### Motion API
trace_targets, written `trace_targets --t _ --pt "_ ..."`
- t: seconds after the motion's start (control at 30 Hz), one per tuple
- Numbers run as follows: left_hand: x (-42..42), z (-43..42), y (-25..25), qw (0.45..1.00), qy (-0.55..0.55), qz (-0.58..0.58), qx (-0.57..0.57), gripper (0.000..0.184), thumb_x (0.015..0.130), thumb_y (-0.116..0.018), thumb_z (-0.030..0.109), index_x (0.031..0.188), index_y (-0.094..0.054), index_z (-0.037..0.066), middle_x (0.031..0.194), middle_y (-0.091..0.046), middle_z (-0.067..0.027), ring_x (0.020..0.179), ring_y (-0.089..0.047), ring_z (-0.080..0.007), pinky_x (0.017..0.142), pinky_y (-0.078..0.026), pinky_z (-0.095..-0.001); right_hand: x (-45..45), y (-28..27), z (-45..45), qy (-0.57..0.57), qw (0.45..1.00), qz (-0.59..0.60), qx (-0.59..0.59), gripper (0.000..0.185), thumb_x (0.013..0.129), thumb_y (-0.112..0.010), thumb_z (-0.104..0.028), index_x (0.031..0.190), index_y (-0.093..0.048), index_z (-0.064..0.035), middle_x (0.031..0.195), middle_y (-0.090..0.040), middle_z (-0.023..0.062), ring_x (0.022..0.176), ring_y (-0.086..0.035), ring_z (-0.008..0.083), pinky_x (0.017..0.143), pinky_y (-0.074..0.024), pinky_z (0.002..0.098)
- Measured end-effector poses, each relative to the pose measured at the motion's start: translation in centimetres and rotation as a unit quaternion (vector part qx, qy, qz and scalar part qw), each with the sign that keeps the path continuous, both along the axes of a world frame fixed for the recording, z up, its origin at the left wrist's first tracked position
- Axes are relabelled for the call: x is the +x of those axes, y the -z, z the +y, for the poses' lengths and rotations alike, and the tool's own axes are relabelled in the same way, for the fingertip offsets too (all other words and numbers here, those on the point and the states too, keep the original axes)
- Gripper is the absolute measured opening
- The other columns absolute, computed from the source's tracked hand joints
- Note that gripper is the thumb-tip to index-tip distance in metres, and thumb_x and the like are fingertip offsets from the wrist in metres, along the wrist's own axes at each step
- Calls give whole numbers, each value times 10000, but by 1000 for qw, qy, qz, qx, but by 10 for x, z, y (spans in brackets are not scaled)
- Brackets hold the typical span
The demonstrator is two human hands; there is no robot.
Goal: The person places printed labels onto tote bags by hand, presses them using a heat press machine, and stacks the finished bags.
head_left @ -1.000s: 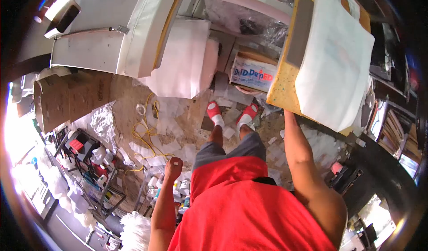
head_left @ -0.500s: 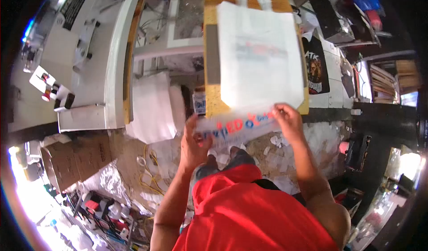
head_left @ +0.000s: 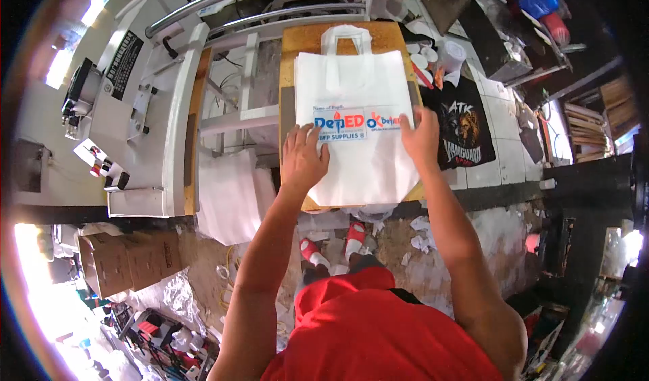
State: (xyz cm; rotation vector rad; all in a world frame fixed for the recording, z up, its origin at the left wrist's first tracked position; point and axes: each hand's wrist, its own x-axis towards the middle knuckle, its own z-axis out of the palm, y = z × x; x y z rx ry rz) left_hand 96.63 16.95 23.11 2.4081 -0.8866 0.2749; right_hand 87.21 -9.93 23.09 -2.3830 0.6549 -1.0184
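A clear printed film (head_left: 351,123) with red and blue lettering reading DepED lies across the front of a white tote bag (head_left: 362,175). The bag lies flat, handles pointing away from me, on a wooden-edged board (head_left: 301,39). My left hand (head_left: 304,158) rests at the film's left end, fingers stretched over the bag and thumb apart. At the film's right end, my right hand (head_left: 421,137) touches the bag's right edge with its fingers extended. Its fingertips partly cover the film's end.
Left stands a white machine (head_left: 155,110) with control knobs. A stack of white bags (head_left: 233,195) hangs below its frame. On the right are a black printed shirt (head_left: 466,127) and small containers (head_left: 451,55). Cardboard boxes (head_left: 128,263) and paper scraps (head_left: 422,235) are on the floor.
Both hands have moved forward, bringing the film from in front of the board onto the white bag, where it now lies flat. My view has shifted too.
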Motion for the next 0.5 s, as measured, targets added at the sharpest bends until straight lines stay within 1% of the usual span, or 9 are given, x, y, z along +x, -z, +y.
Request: trace_targets --t 0.03,0.07,0.1,0.13,0.17,0.23,0.27,0.33,0.5 --pt "-2 -1 2 999 -1 -17 34 418 857 -642 227 1232 -603 46 1331 -538 -137 1279 -453 -379 1074 -367 -496 -12 -5 7 -28 998 32 -55 295 809 -716 -167 1031 -586 -23 1059 -581 186 985 -545 402 885 -449 484" --pt "-5 -1 4 997 -2 -33 70 431 863 -634 242 1245 -598 47 1349 -529 -134 1297 -436 -383 1101 -341 -507 -18 -4 10 -30 998 29 -55 295 809 -716 -167 1031 -586 -23 1059 -581 186 985 -545 402 885 -449 484" --pt "-6 -1 5 997 -1 -21 68 443 871 -621 254 1260 -589 44 1360 -521 -127 1314 -414 -387 1128 -301 -527 -23 -1 12 -93 990 41 -98 301 798 -710 -152 1042 -592 -22 1091 -577 182 1007 -540 390 888 -447 479" --pt "-7 -1 6 997 -1 -23 69 443 871 -621 254 1260 -589 44 1360 -521 -127 1314 -414 -387 1128 -301 -527 -27 3 13 -154 977 53 -140 309 787 -704 -136 1054 -598 -21 1124 -573 179 1028 -536 378 892 -445 475" --pt "-8 -2 5 997 -7 -23 73 455 874 -616 252 1277 -575 43 1366 -517 -123 1316 -412 -389 1129 -298 -530 -29 7 14 -155 977 52 -139 309 787 -704 -136 1054 -598 -21 1124 -573 179 1028 -536 378 892 -445 475" --pt "-9 -4 4 997 -13 -25 78 467 877 -610 250 1293 -562 43 1372 -514 -120 1318 -409 -391 1130 -295 -533 -30 16 13 -167 973 88 -130 323 777 -692 -141 1074 -618 -35 1180 -564 147 1051 -524 354 901 -441 467" --pt "-9 -5 4 996 -21 -21 83 488 884 -596 254 1319 -540 42 1390 -503 -121 1327 -400 -395 1133 -290 -534 -30 15 13 -166 974 87 -130 323 777 -692 -141 1074 -618 -35 1180 -564 147 1051 -524 354 901 -441 467" --pt "-10 -5 6 995 -26 -19 90 508 891 -583 258 1345 -518 40 1409 -492 -122 1336 -391 -400 1135 -284 -534 -31 14 14 -154 973 107 -133 350 788 -684 -164 1112 -630 -44 1213 -567 115 1079 -510 339 916 -434 464" --pt "-7 -6 7 989 -35 -2 143 570 929 -498 289 1441 -432 48 1505 -401 -134 1377 -343 -416 1145 -264 -537 -30 18 15 -147 975 109 -124 390 798 -676 -183 1160 -631 -46 1249 -564 100 1092 -506 330 925 -428 468"
